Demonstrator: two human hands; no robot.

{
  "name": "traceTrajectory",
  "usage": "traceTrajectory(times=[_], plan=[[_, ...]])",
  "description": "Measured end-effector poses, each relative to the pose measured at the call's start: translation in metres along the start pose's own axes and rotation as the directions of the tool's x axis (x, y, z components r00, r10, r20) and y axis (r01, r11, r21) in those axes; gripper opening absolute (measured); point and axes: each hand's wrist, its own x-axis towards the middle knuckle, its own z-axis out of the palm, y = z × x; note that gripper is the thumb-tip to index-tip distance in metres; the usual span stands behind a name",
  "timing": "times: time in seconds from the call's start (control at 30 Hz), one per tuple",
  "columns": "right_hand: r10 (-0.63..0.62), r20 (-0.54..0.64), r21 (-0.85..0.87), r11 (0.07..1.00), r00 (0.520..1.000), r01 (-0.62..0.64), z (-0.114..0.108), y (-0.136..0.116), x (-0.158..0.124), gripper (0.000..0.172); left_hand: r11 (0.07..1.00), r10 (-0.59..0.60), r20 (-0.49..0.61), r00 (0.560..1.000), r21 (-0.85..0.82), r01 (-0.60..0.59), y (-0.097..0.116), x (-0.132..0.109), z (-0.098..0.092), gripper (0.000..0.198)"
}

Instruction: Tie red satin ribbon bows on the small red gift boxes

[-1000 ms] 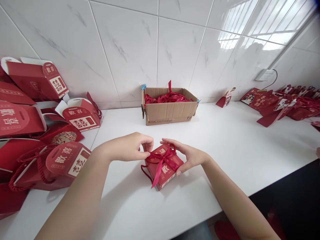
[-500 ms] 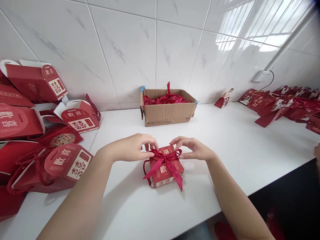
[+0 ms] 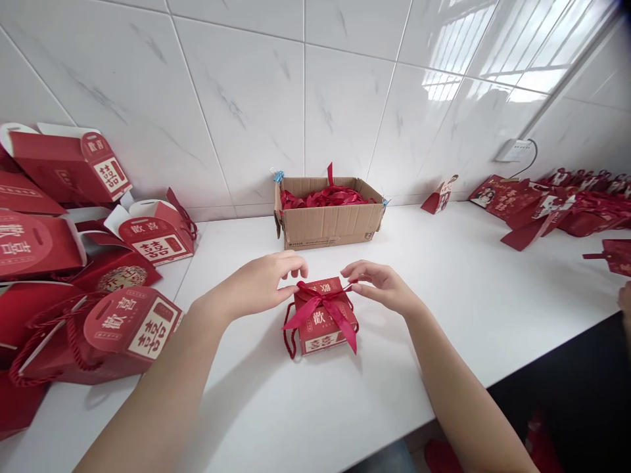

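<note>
A small red gift box (image 3: 319,328) with white and gold Chinese characters lies in front of me on the white table. Across its top is a crimson ribbon bow (image 3: 323,301), whose two tails hang over the near side. My left hand (image 3: 273,279) holds the bow's left loop by the thumb, with the other fingers curled above it. At the opposite side, my right hand (image 3: 382,286) pinches the right loop, which is drawn out thin. A dark red twisted cord (image 3: 290,335) loops out on the box's left side.
Several red gift boxes (image 3: 158,236) are piled at the left. A cardboard box (image 3: 330,225) full of red ribbon stands by the tiled wall. A small triangular red box (image 3: 438,196) and more red packaging (image 3: 535,220) sit to the right. Another person's hand (image 3: 625,297) shows at the right edge.
Both hands have shifted slightly up and away from me, and the gift box has moved a little with them. The bow's loops look narrower, more stretched. A red piece has come further into view near the other person's hand.
</note>
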Motion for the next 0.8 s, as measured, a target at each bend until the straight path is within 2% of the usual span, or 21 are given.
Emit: traceTrajectory(times=[0.07, 0.13, 0.2, 0.3, 0.37, 0.43, 0.53, 0.6, 0.67, 0.73, 0.8], plan=[[0.004, -0.044, 0.012, 1.0, 0.999, -0.003, 0.003, 0.0, 0.001, 0.019, 1.0, -0.02, -0.048, 0.999, -0.006, 0.02, 0.005, -0.003, -0.003, 0.018], [-0.02, -0.033, -0.015, 1.0, 0.999, 0.019, 0.008, -0.002, 0.001, 0.027, 0.999, -0.033, -0.016, 0.999, -0.019, 0.033, 0.011, -0.008, -0.006, 0.024], [-0.05, 0.012, -0.071, 0.996, 0.999, 0.051, 0.015, -0.003, 0.001, 0.03, 0.998, -0.051, 0.132, 0.99, -0.027, 0.055, 0.017, -0.013, -0.006, 0.03], [-0.054, 0.037, -0.138, 0.989, 0.998, 0.059, 0.022, -0.003, 0.001, 0.027, 0.991, -0.122, 0.409, 0.904, -0.006, 0.137, 0.022, -0.021, -0.002, 0.022], [-0.044, 0.021, -0.145, 0.988, 0.999, 0.047, 0.02, -0.001, 0.0, 0.029, 0.981, -0.182, 0.476, 0.86, 0.035, 0.189, 0.021, -0.026, -0.002, 0.017], [-0.048, 0.06, -0.127, 0.99, 0.997, 0.056, 0.015, 0.001, -0.001, 0.044, 0.974, -0.221, 0.45, 0.866, 0.061, 0.216, 0.02, -0.033, -0.005, 0.018], [-0.05, 0.283, -0.095, 0.992, 0.958, 0.08, 0.008, 0.005, -0.002, 0.099, 0.968, -0.25, 0.374, 0.893, 0.082, 0.236, 0.021, -0.044, -0.016, 0.024], [-0.016, 0.396, -0.106, 0.992, 0.918, 0.063, 0.01, 0.006, -0.003, 0.119, 0.962, -0.273, 0.33, 0.904, 0.109, 0.251, 0.023, -0.051, -0.023, 0.026], [0.022, 0.396, -0.13, 0.991, 0.918, 0.032, 0.015, 0.005, -0.002, 0.116, 0.956, -0.291, 0.297, 0.91, 0.13, 0.263, 0.024, -0.057, -0.028, 0.028], [0.054, 0.328, -0.158, 0.987, 0.943, -0.002, 0.016, 0.003, -0.002, 0.108, 0.954, -0.296, 0.274, 0.915, 0.135, 0.268, 0.022, -0.061, -0.029, 0.028], [0.103, 0.232, -0.205, 0.977, 0.967, -0.055, 0.009, 0.003, -0.003, 0.104, 0.967, -0.25, 0.226, 0.941, 0.097, 0.234, 0.015, -0.064, -0.028, 0.028]])
